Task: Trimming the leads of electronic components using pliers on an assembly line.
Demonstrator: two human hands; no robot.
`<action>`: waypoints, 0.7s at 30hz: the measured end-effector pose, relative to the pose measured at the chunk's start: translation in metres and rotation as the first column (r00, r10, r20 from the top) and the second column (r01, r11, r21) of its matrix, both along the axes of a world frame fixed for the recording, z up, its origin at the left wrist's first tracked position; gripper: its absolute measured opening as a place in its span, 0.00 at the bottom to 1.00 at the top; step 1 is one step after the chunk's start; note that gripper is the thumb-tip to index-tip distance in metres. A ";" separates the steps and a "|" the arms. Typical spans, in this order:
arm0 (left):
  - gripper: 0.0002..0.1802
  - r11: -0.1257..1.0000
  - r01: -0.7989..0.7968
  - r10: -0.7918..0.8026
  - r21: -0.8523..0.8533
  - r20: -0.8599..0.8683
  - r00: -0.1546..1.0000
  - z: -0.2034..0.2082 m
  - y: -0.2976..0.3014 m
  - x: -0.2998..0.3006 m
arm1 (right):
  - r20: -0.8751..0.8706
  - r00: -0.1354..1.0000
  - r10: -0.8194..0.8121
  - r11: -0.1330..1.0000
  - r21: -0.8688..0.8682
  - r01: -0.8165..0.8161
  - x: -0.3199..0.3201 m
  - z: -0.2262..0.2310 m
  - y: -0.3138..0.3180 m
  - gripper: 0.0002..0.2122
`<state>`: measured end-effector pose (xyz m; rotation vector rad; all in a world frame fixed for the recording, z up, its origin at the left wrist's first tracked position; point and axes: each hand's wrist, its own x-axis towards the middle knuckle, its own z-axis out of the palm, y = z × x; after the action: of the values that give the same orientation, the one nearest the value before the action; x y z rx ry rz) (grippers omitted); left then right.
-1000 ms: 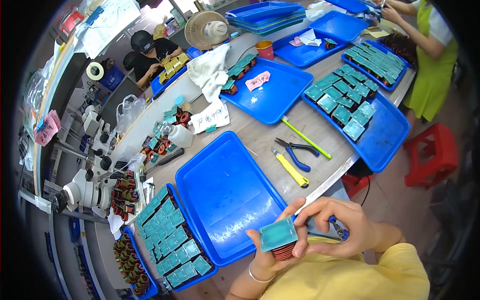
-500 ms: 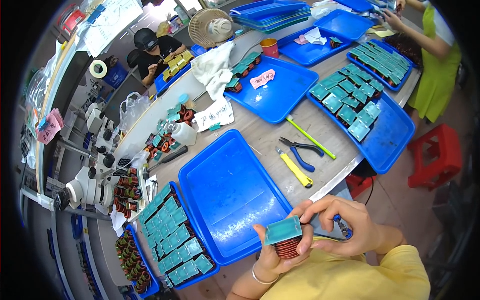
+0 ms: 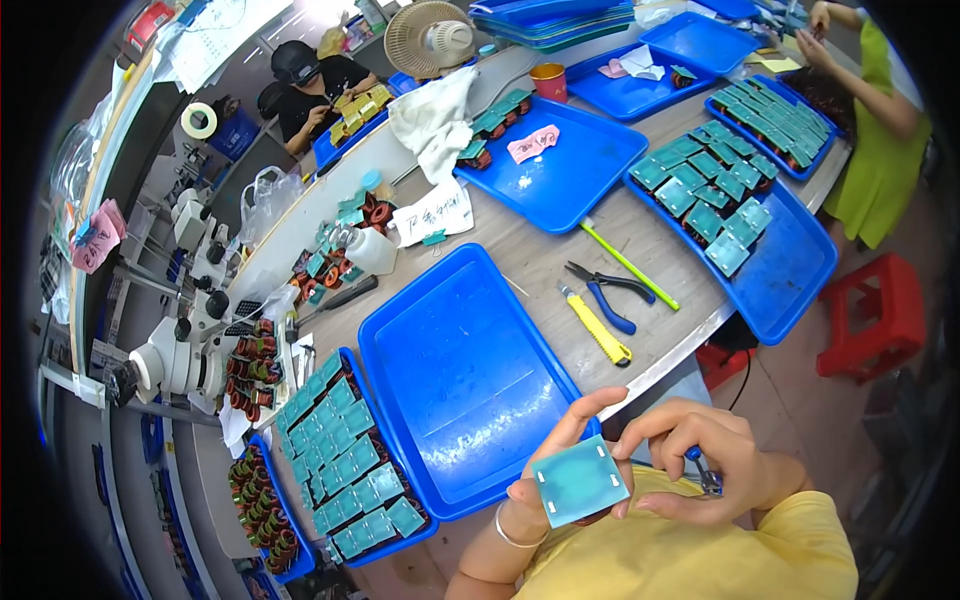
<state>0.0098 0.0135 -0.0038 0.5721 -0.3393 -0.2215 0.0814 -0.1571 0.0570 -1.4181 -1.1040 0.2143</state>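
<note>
In our left hand (image 3: 524,506) we are grasping a teal board (image 3: 582,480) that is showing four pale marks. We are holding it in front of our yellow shirt (image 3: 690,555), near a blue tray (image 3: 430,350). Our right hand (image 3: 722,447) is clasping a small blue-handled tool (image 3: 711,482); its fingertips are hovering by the board's right edge, and we cannot tell whether they are touching. Pliers (image 3: 612,295) and a yellow knife (image 3: 595,325) are lying on the table (image 3: 545,270).
</note>
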 end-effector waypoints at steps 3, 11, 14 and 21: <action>0.70 0.980 -0.010 0.034 0.197 -0.118 0.992 0.013 -0.001 -0.002 | 0.033 0.999 0.005 1.000 0.022 -0.005 0.000 -0.002 -0.001 0.17; 0.67 0.719 0.183 -0.306 -0.670 -0.069 0.950 0.004 -0.020 -0.008 | -0.012 0.997 0.077 0.997 0.002 -0.077 -0.005 0.002 0.005 0.14; 0.62 0.616 0.314 -0.374 -0.722 0.083 0.924 -0.003 -0.024 -0.004 | -0.014 0.994 0.108 0.993 0.042 -0.108 -0.009 -0.001 0.007 0.14; 0.63 0.602 0.211 -0.436 -0.770 -0.095 0.895 0.004 -0.017 -0.021 | 0.044 0.987 0.153 0.985 0.078 -0.156 -0.012 -0.003 0.009 0.13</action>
<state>-0.0115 -0.0032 0.0005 -0.3654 -0.2293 -0.4859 0.0692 -0.1478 0.0539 -1.2697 -1.2419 0.2512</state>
